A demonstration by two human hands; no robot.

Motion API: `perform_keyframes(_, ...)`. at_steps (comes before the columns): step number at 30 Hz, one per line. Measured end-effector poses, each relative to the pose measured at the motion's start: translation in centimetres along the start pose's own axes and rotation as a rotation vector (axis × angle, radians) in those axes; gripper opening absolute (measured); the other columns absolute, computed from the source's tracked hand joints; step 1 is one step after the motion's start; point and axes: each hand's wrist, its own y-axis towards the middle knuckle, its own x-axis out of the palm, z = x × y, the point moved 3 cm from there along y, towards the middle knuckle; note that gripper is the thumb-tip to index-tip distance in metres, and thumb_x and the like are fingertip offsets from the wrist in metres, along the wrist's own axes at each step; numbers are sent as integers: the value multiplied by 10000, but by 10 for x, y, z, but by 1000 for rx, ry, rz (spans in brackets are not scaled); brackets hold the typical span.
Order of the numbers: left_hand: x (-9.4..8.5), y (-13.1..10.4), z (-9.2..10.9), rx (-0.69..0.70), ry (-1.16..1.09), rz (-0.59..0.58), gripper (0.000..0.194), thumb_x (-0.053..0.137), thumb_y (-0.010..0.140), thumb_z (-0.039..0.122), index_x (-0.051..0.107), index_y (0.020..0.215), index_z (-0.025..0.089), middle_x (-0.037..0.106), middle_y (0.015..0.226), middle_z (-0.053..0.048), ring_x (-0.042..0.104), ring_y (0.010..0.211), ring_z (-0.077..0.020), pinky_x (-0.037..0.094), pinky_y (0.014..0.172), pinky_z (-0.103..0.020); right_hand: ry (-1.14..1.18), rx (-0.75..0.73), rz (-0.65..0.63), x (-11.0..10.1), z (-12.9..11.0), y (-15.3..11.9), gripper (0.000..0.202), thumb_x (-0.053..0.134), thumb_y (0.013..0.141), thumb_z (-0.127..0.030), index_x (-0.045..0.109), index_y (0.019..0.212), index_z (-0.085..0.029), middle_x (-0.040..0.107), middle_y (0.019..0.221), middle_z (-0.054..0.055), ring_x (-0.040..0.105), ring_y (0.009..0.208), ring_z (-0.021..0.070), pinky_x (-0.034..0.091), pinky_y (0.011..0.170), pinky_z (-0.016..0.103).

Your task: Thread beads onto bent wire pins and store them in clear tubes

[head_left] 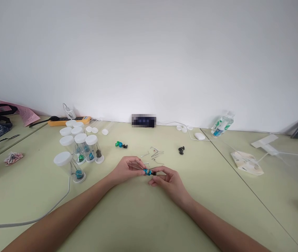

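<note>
Before me, a small shiny blue-and-black piece (147, 172) is held between both hands just over the table. My left hand (127, 171) is closed at its blue end, with thin metal wires (135, 166) running along the fingers. My right hand (171, 181) pinches the black end between thumb and fingers. Beyond the hands lie several loose bent metal rods (155, 153). A similar green, blue and black piece (121, 144) rests to the left of them, and a little cluster of black parts (181, 150) to the right.
On the left stand several clear tubes with white caps (62, 159), small coloured pieces inside. Behind them are a yellow power strip (69, 120) and more tubes lying down (105, 131). A dark pixelated device (143, 121) leans on the wall; a bottle (222, 125) is at right.
</note>
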Motion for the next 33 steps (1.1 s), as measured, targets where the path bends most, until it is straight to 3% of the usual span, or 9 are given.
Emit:
perform_keyframes(3, 1, 0, -1, 6, 8, 3, 235, 744, 658, 263, 629, 810, 125, 693, 903, -90, 659, 848, -194, 519, 784, -308, 25, -36, 25, 0, -3, 1, 235, 653, 768, -360, 599, 914, -184, 667, 859, 42, 680, 717, 186, 556, 698, 341)
perform_keyframes(7, 2, 0, 0, 22, 28, 2, 255, 740, 662, 271, 621, 839, 132, 698, 900, -89, 661, 850, -197, 518, 795, -314, 13, -20, 44, 0, -5, 0, 224, 618, 795, -384, 586, 851, -170, 669, 734, 38, 680, 700, 195, 558, 688, 352)
perform_keyframes(14, 1, -1, 2, 15, 63, 34, 497, 734, 670, 267, 544, 1122, 193, 707, 906, -69, 676, 805, -192, 524, 757, -304, 2, -6, 30, 0, -3, 0, 266, 660, 763, -355, 571, 941, -177, 686, 769, 43, 679, 793, 196, 531, 793, 349)
perform_keyframes(18, 3, -2, 0, 48, 46, 32, 414, 710, 694, 267, 607, 1084, 169, 701, 926, -77, 673, 827, -197, 529, 796, -321, 34, -61, 60, -1, -1, 1, 272, 658, 762, -362, 550, 952, -200, 640, 870, 25, 685, 739, 186, 555, 727, 344)
perform_keyframes(22, 8, -2, 1, 118, 40, -21, 242, 663, 738, 264, 690, 945, 140, 686, 944, -83, 659, 863, -199, 530, 821, -323, -44, -76, 89, -1, 1, -1, 235, 613, 802, -377, 537, 928, -194, 655, 737, 24, 679, 768, 195, 536, 765, 353)
perform_keyframes(24, 9, -2, 2, 127, 41, -40, 241, 652, 749, 260, 692, 953, 139, 683, 957, -85, 652, 889, -201, 529, 833, -326, -74, -99, 94, -1, 1, -3, 241, 603, 809, -373, 524, 964, -206, 660, 753, 26, 673, 785, 194, 528, 778, 353)
perform_keyframes(29, 7, -3, 0, 83, 123, -3, 336, 723, 673, 266, 684, 985, 149, 699, 961, -82, 654, 892, -215, 523, 853, -348, -102, -228, 92, 1, -2, -4, 227, 613, 792, -359, 536, 965, -234, 581, 1025, 41, 659, 783, 166, 534, 756, 329)
perform_keyframes(33, 6, -4, 5, 133, 253, 50, 288, 738, 654, 280, 712, 917, 164, 715, 879, -67, 653, 836, -201, 522, 797, -317, -178, -204, 70, 2, -2, -5, 211, 574, 819, -363, 550, 982, -231, 594, 971, 44, 645, 739, 159, 528, 691, 316)
